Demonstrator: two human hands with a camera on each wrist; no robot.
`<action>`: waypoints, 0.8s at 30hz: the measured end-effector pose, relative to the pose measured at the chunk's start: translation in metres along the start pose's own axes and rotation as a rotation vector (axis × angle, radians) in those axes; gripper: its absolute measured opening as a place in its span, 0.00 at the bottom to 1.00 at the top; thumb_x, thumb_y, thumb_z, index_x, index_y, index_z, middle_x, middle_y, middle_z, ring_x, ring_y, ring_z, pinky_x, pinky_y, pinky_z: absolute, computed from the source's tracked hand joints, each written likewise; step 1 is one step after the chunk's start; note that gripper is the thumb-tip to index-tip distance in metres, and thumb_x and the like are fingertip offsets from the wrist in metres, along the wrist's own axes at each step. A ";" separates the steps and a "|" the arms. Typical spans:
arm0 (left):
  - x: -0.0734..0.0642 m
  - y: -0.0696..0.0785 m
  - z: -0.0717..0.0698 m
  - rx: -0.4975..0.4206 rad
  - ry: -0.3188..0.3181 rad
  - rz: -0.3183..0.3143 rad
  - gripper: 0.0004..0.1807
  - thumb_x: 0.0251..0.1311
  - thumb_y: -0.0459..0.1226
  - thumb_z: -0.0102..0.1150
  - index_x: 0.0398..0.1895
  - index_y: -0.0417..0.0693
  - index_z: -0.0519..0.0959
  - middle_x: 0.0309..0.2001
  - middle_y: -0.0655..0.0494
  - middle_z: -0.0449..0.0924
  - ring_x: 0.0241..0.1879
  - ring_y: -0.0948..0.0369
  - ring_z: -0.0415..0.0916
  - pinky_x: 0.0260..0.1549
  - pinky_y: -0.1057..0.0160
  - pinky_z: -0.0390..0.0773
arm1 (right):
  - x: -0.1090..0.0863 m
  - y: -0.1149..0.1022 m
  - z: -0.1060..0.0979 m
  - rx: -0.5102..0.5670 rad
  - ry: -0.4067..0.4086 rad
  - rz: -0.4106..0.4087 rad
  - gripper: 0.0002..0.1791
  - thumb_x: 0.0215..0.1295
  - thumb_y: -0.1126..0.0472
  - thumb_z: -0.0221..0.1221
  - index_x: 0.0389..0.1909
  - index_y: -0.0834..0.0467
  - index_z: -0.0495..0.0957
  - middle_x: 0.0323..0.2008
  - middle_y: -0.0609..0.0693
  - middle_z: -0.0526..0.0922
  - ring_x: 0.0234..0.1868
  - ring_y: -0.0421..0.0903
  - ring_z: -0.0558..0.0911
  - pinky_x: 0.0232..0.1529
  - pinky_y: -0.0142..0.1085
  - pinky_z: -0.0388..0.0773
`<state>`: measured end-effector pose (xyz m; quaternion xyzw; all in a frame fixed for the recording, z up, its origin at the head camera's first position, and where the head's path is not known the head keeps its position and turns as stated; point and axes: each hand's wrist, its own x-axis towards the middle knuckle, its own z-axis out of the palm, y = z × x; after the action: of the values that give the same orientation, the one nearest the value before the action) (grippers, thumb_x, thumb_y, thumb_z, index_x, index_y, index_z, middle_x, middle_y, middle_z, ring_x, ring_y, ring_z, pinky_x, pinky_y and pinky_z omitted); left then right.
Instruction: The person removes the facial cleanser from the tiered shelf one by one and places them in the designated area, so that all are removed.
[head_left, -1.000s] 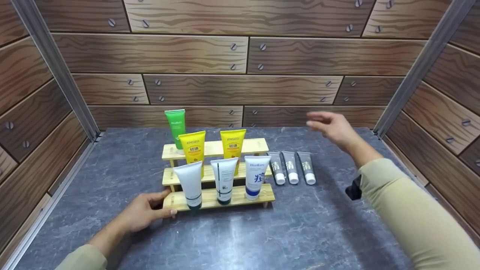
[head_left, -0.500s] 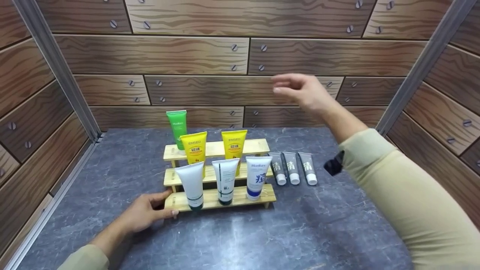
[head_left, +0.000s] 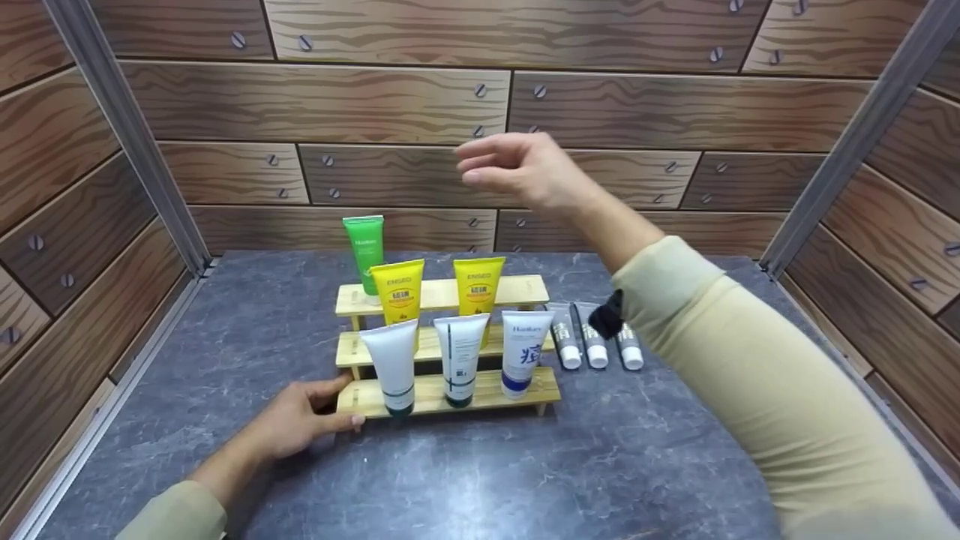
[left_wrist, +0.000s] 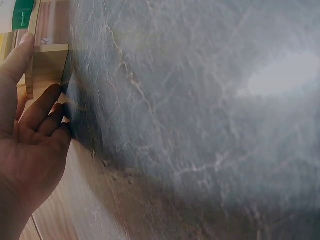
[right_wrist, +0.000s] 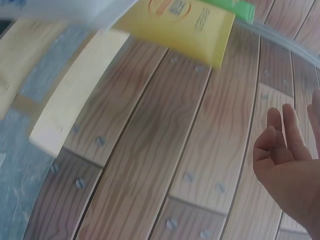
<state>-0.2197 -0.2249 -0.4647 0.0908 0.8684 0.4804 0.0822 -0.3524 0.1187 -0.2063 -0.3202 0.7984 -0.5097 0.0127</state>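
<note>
A three-step wooden display rack carries upright squeeze tubes. My left hand holds the left end of its lowest step, thumb at the front and fingers behind; the left wrist view has the thumb on the step's edge. My right hand is raised in the air above and behind the rack, holding nothing, fingers loosely bent. On the top step stands a green tube. Two yellow tubes, one at the right, are on the middle step. White tubes and a white-and-blue tube line the bottom step.
Three grey tubes with white caps, one in the middle, lie flat right of the rack, partly behind the right sleeve. The grey marbled tabletop is bounded by wood-patterned walls and metal corner posts.
My right hand has risen and swept left from over the table's right side to above the rack. My left hand has kept its hold on the rack; the view has shifted slightly.
</note>
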 end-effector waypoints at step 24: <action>-0.002 0.002 0.000 -0.008 0.000 0.000 0.45 0.60 0.46 0.79 0.74 0.33 0.70 0.73 0.36 0.70 0.73 0.40 0.67 0.74 0.41 0.62 | 0.038 -0.001 0.093 -0.014 -0.230 0.027 0.20 0.75 0.63 0.66 0.65 0.59 0.83 0.60 0.50 0.86 0.60 0.42 0.83 0.61 0.34 0.80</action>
<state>-0.2176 -0.2246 -0.4627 0.0906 0.8666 0.4837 0.0827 -0.3498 0.0238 -0.2380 -0.3659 0.7994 -0.4639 0.1088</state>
